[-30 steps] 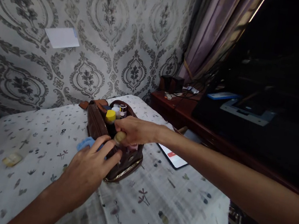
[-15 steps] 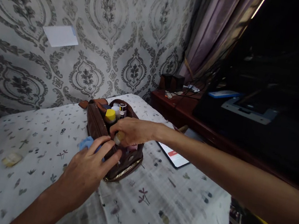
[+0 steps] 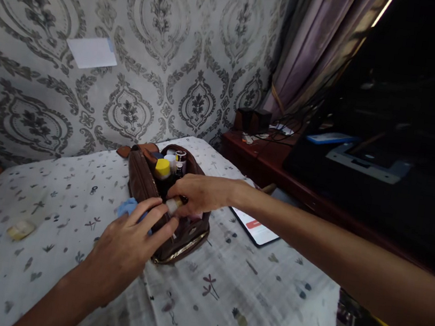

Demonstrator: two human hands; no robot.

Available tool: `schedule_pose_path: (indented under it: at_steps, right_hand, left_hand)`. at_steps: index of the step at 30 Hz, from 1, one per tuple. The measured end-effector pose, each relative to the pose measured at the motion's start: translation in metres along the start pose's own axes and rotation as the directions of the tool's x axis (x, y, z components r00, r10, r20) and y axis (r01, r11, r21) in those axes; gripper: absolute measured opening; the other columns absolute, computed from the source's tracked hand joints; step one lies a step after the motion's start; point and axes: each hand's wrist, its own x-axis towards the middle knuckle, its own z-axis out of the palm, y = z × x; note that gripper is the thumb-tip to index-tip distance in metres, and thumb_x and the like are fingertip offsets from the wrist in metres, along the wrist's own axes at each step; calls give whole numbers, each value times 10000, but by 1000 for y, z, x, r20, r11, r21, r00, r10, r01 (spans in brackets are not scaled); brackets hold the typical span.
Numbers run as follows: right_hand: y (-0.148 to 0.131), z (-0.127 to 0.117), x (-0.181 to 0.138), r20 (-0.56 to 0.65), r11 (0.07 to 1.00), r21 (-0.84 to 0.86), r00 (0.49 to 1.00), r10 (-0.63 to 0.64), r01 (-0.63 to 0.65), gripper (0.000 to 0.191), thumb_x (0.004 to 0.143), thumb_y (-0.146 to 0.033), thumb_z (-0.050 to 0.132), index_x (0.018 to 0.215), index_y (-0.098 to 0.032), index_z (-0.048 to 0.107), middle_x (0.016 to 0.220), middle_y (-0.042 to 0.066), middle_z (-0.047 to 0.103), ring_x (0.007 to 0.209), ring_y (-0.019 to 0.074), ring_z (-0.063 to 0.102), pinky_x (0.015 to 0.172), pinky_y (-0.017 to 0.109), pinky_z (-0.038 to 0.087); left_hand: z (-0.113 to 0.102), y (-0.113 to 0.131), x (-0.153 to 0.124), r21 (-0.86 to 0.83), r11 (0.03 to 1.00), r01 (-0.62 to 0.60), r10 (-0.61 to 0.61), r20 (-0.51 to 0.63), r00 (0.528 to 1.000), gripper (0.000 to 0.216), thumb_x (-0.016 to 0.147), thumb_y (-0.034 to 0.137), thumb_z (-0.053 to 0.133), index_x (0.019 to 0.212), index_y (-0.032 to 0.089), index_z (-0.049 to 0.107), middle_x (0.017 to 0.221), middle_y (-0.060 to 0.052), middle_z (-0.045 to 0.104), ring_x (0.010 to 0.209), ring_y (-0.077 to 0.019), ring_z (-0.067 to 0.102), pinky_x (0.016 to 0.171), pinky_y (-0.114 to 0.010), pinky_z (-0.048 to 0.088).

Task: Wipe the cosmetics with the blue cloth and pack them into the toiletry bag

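An unzipped brown toiletry bag (image 3: 142, 177) sits on the patterned cloth, with a yellow-capped container (image 3: 163, 168) and a silver-topped bottle (image 3: 180, 159) standing in its far end. My right hand (image 3: 204, 196) reaches into the near half, fingers closed around a small whitish container (image 3: 173, 205) with a yellowish part; its exact kind is unclear. Over the bag's near left edge, my left hand (image 3: 129, 245) curls its fingers and holds the side. Crumpled blue material (image 3: 127, 207) lies beside those fingers, partly hidden by them.
A small pale yellow item (image 3: 21, 230) lies on the cloth at the left. Right of the bag is a tablet-like device (image 3: 255, 226) with a lit screen. Beyond the bed edge stands a dark red table (image 3: 257, 152) with cables and a large black screen (image 3: 412, 104).
Inside the bag, my right hand has turned the small whitish container slightly, so more of its pale side shows. My left hand keeps its place on the bag edge. The view shifted slightly.
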Motion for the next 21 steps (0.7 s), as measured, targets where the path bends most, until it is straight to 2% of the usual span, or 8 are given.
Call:
schedule_pose_path:
  at_steps: [2,6,8,11,14,18,21]
  right_hand:
    - [2,2,2,18,1000,12,1000,-3,3,130,860,-188,638,894,-95,721,640,-18,604,623,114,504,615,235,352]
    - [5,7,6,-33,999,-31,999,-33,32,95,814,-159,650,799,-98,722,728,27,632,695,139,524,629,248,360]
    - [4,8,7,-39,998,-49,999,-27,25,98,805,-135,648,845,-103,732,770,37,648,724,152,539,645,255,367]
    - [1,6,7,-20,999,-46,1000,-1,0,238,795,-83,635,1014,-118,723,775,17,658,697,143,544,631,251,363]
    - [-2,4,5,-33,999,-39,999,5,-6,283,790,-46,622,1044,-123,719,763,9,666,684,135,551,617,243,361]
    - [1,8,3,-169,999,-35,986,-11,5,296,804,-13,580,1024,-131,738,836,39,713,742,148,592,670,239,393]
    - [2,12,0,-337,1000,2,941,8,-8,311,854,-14,521,1043,-136,737,804,39,708,695,138,580,668,237,387]
  left_hand:
    - [1,-2,-2,-5,1000,-6,6,-10,1000,645,728,-77,384,1284,200,554,1241,-110,648,1263,-290,526,630,-285,542]
    - [2,-3,-5,-42,999,-15,14,-36,999,610,753,-75,379,1288,167,548,1268,-115,646,1299,-291,501,736,-322,563]
    - [3,-3,-5,-54,998,-18,16,-40,999,596,759,-71,382,1282,157,551,1272,-117,646,1301,-294,500,739,-326,564]
    - [5,-3,-4,-63,998,-18,15,-54,998,576,762,-58,383,1269,151,560,1265,-124,649,1291,-298,509,724,-324,565]
    - [6,-3,-4,-66,998,-13,10,-55,998,561,771,-46,386,1262,153,568,1266,-124,649,1288,-303,516,725,-327,570]
    - [6,-4,-6,-95,995,-17,11,-59,998,582,784,-52,372,1294,155,559,1312,-117,628,1315,-292,505,796,-335,577]
    - [5,-5,-9,-160,987,2,-21,-117,993,549,842,-42,372,1330,151,529,1404,-138,552,1336,-258,495,929,-336,552]
